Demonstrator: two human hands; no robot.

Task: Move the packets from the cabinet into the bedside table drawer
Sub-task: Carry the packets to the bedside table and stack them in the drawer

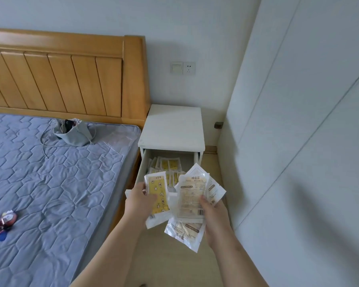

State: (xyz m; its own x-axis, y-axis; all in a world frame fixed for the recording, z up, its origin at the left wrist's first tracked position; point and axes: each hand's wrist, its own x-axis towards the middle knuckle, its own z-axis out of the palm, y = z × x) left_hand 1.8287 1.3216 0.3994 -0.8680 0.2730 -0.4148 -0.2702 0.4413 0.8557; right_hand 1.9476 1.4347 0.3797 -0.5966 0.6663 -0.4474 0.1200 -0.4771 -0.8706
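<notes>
Packets [170, 164] already lie in the open drawer [143, 162], far side of both hands. Left hand [139, 198] fingers pinch one yellow packet [157, 196], thumb on its face, apparently singled out to drop in. Fanned stack [192, 196] clamped at near edge by right hand [214, 216] fingers, likely reserve supply.

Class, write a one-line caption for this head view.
Left hand holds one yellow packet, right hand a fan of packets, at the open bedside table drawer.
</notes>
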